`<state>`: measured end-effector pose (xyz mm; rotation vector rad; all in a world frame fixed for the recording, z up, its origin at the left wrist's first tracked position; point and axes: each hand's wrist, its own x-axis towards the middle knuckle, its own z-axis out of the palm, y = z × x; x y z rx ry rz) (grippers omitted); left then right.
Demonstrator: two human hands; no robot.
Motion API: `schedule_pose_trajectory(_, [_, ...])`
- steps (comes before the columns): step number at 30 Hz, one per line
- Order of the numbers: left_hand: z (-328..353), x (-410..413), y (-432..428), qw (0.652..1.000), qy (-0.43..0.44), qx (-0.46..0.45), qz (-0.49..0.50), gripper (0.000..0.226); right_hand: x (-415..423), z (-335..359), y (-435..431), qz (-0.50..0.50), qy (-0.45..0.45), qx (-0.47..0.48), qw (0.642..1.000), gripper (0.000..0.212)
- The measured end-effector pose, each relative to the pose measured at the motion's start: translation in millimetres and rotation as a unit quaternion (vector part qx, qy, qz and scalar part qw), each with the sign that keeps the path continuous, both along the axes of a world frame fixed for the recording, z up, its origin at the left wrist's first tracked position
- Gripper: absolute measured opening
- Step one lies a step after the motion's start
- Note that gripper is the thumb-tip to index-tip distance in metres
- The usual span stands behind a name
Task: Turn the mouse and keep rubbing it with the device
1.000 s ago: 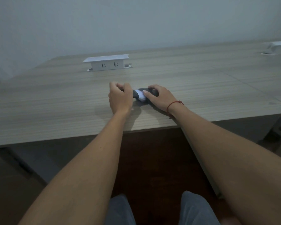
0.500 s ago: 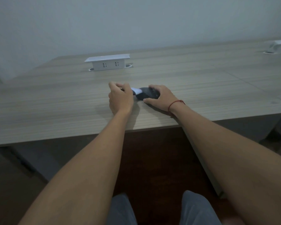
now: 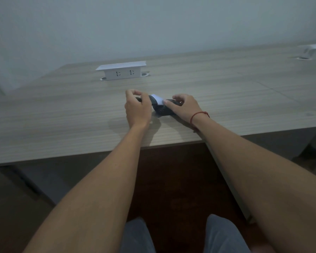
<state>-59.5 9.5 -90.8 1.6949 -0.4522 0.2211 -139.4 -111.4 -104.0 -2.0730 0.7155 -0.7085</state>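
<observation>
Near the wooden desk's (image 3: 62,125) front edge, left hand (image 3: 138,108) and right hand (image 3: 184,107) curl round a small dark-and-white soft bundle (image 3: 158,102); probably light and limp; best pinched at both ends

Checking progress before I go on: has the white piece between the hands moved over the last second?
Yes. The white piece has lifted off the table, toward the socket box.

head-worn view, facing down, perhaps near

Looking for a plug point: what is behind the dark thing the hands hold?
Behind the dark object stands a white socket box on the table; its rear is hidden.
</observation>
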Motion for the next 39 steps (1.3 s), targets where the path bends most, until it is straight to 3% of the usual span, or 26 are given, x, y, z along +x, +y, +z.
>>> schedule_pose_trajectory(3, [-1, 1, 1, 0.997, 0.022, 0.054, 0.056, 0.014, -1, 0, -2, 0.023, -0.014, 0.017, 1.0, 0.06])
schedule_pose_trajectory(5, [0, 1, 2, 0.997, 0.033, 0.028, 0.071, 0.01, -4, 3, -2, 0.042, -0.023, 0.031, 0.998, 0.055])
schedule_pose_trajectory(8, [1, -1, 1, 1.0, 0.009, 0.0, -0.007, 0.005, -2, 5, -3, 0.044, -0.028, 0.057, 0.997, 0.047])
schedule_pose_trajectory(11, [-2, -1, 0, 0.997, 0.001, 0.079, -0.014, 0.012, 3, 2, -5, 0.001, -0.021, 0.052, 0.998, 0.046])
schedule_pose_trajectory(13, [-2, 2, 0, 0.994, 0.017, 0.101, 0.044, 0.016, 4, 0, -4, -0.054, -0.005, 0.012, 0.998, 0.055])
schedule_pose_trajectory(15, [-1, 4, 2, 0.995, 0.038, 0.059, 0.064, 0.02, 4, -1, 0, -0.08, 0.019, -0.024, 0.996, 0.071])
schedule_pose_trajectory(19, [-1, 1, 0, 1.0, 0.005, 0.0, -0.014, 0.015, 3, -3, -2, -0.031, 0.015, 0.003, 0.999, 0.084])
schedule_pose_trajectory(23, [1, -1, -2, 0.998, 0.013, -0.019, -0.064, 0.006, -3, 2, -7, 0.063, -0.027, 0.078, 0.995, 0.074])
schedule_pose_trajectory(25, [2, -1, -1, 0.995, 0.022, -0.02, -0.094, 0.004, -4, 4, -7, 0.064, -0.023, 0.073, 0.995, 0.074])
schedule_pose_trajectory(27, [1, 0, -2, 0.994, 0.019, 0.0, -0.11, 0.004, -3, 5, -3, 0.047, 0.012, 0.047, 0.998, 0.089])
schedule_pose_trajectory(29, [-1, 1, -3, 0.996, 0.017, 0.033, -0.08, 0.007, -2, 4, 2, 0.029, 0.051, 0.005, 0.998, 0.103])
schedule_pose_trajectory(32, [-2, 3, -2, 0.998, 0.027, 0.057, -0.008, 0.01, -3, 3, 3, 0.028, 0.058, 0.001, 0.998, 0.108])
schedule_pose_trajectory(36, [0, 2, -2, 0.999, 0.035, 0.0, -0.041, 0.009, -6, 6, -2, 0.064, 0.031, 0.058, 0.996, 0.102])
schedule_pose_trajectory(39, [1, 3, -3, 0.997, 0.041, -0.032, -0.064, 0.021, -5, 7, -6, 0.078, 0.019, 0.064, 0.995, 0.082])
